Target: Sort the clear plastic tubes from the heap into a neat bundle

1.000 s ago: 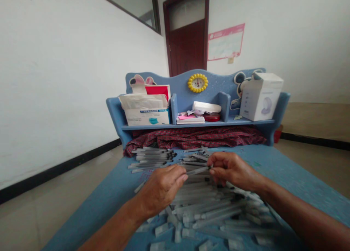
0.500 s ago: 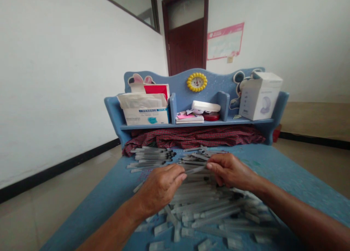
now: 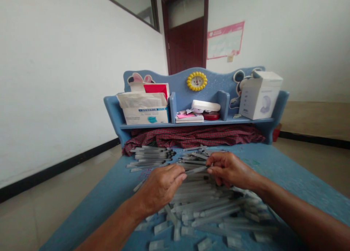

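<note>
A slim frosted-grey pen (image 3: 197, 170) spans the gap between my two hands above the desk. My left hand (image 3: 165, 183) pinches its left end, and the fingers of my right hand (image 3: 225, 168) close on its right end by a dark tip. Beneath both hands spreads a heap of similar translucent pens (image 3: 207, 207). Loose clear pen caps (image 3: 157, 245) lie scattered along the near side of the heap. Beyond my left hand, a row of pens with black ends (image 3: 151, 157) rests on the desk. My palms hide some of the heap.
The blue desk (image 3: 295, 192) has a raised back shelf (image 3: 229, 122). On the shelf stand a mask carton (image 3: 146, 114), a white box (image 3: 261, 97), a stack of papers (image 3: 189, 118) and a round red tin (image 3: 212, 116). Red checked cloth (image 3: 197, 135) lies bunched beneath it.
My right hand's fingers have shifted very slightly at the pen's end. My left hand stays in place, and the pen remains held between both hands.
</note>
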`<state>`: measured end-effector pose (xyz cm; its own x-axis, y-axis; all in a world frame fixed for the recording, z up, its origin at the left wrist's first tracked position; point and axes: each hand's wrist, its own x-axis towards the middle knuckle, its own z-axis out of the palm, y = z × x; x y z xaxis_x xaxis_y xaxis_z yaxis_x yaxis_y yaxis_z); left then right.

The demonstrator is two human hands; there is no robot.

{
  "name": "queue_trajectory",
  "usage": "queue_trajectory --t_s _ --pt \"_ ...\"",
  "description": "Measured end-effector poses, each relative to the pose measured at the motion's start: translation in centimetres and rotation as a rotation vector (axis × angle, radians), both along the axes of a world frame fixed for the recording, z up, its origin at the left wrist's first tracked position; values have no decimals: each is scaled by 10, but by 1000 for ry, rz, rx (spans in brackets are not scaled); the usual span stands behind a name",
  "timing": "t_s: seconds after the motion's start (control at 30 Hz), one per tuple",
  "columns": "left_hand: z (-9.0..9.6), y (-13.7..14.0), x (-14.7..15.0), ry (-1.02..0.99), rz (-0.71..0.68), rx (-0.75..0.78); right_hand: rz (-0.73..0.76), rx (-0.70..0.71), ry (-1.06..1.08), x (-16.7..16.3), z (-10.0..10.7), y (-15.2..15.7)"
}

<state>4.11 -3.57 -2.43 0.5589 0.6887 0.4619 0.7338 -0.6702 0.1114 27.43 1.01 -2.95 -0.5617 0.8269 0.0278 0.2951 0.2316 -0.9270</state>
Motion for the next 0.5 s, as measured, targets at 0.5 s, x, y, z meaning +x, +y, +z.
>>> queue_trajectory --t_s 0.5 --pt "2 -1 2 -2 16 -72 20 -9 71 2 -1 1"
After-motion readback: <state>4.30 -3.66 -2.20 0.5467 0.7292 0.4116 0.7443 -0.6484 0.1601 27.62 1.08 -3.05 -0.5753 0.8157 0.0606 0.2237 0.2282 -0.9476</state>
